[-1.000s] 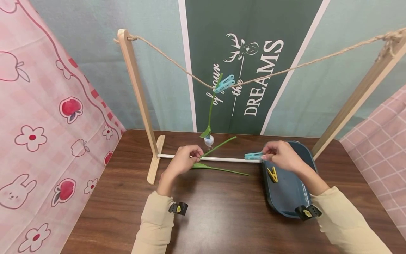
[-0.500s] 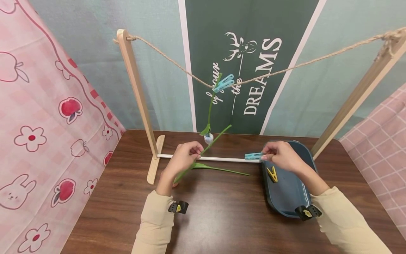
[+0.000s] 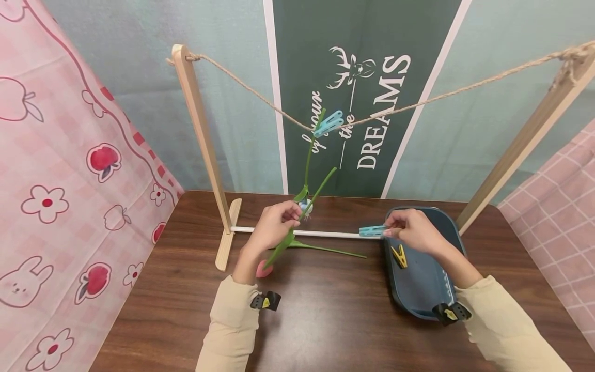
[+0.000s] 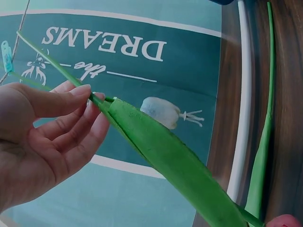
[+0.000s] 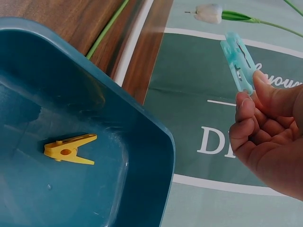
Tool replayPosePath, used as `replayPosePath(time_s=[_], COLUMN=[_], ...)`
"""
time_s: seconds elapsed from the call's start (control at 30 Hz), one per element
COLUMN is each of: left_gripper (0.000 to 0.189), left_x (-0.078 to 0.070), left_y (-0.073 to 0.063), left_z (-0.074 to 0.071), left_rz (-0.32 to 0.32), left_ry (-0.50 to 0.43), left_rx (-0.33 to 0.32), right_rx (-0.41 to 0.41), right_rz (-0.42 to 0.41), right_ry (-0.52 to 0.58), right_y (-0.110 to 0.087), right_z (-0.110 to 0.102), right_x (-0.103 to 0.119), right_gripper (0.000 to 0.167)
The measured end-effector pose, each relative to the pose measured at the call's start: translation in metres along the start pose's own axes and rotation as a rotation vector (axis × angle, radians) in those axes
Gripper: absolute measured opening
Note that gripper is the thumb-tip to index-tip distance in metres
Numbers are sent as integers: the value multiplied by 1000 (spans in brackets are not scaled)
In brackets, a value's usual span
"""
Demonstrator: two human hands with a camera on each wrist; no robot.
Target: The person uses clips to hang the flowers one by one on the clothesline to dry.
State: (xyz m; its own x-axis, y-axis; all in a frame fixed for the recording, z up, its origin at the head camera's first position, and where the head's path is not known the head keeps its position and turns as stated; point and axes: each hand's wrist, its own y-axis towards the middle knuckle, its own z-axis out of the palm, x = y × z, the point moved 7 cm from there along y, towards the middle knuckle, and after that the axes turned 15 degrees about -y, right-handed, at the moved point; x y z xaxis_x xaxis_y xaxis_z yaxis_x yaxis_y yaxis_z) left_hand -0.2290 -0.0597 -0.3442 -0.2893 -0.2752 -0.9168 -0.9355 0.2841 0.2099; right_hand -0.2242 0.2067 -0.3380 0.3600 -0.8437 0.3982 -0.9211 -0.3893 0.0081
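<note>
My left hand [image 3: 275,226] pinches the green stem of a pink tulip [image 4: 165,156] between thumb and fingertips. Its bloom [image 3: 264,268] hangs low towards me, and the bare stem end slants up towards the rope. Over the basin's far left edge, my right hand [image 3: 412,227] pinches a light blue clothespin [image 5: 237,62] by one end. A whitish tulip [image 5: 208,13] hangs bloom down from the twine rope [image 3: 251,86], clipped there by another blue clothespin [image 3: 329,124]. On the table lies another green stem [image 3: 330,250], its flower end hidden behind the left hand.
A dark blue basin [image 3: 395,294] on the right holds a yellow clothespin [image 5: 71,149]. Wooden posts [image 3: 202,129] at left and right carry the sagging rope. A white rod [image 3: 330,234] runs low between them, across the brown table [image 3: 321,320]. Printed curtains surround it.
My left hand has lifted the tulip slightly, moving away from me; its stem end has swung up towards the rope and the pink bloom has come into sight. The right hand has barely moved.
</note>
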Motion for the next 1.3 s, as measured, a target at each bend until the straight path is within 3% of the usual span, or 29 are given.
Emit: replayPosePath(time_s=[0.67, 1.3], left_gripper=[14, 14], left_x=[-5, -22], left_y=[21, 31], left_z=[16, 22], left_rz=[11, 59], left_ry=[-19, -14], left_rx=[-20, -57], right_rx=[16, 23], right_rz=[6, -9], right_ry=[-11, -11], right_y=[-1, -1], right_z=[7, 10], right_x=[-6, -7], right_gripper=[5, 4])
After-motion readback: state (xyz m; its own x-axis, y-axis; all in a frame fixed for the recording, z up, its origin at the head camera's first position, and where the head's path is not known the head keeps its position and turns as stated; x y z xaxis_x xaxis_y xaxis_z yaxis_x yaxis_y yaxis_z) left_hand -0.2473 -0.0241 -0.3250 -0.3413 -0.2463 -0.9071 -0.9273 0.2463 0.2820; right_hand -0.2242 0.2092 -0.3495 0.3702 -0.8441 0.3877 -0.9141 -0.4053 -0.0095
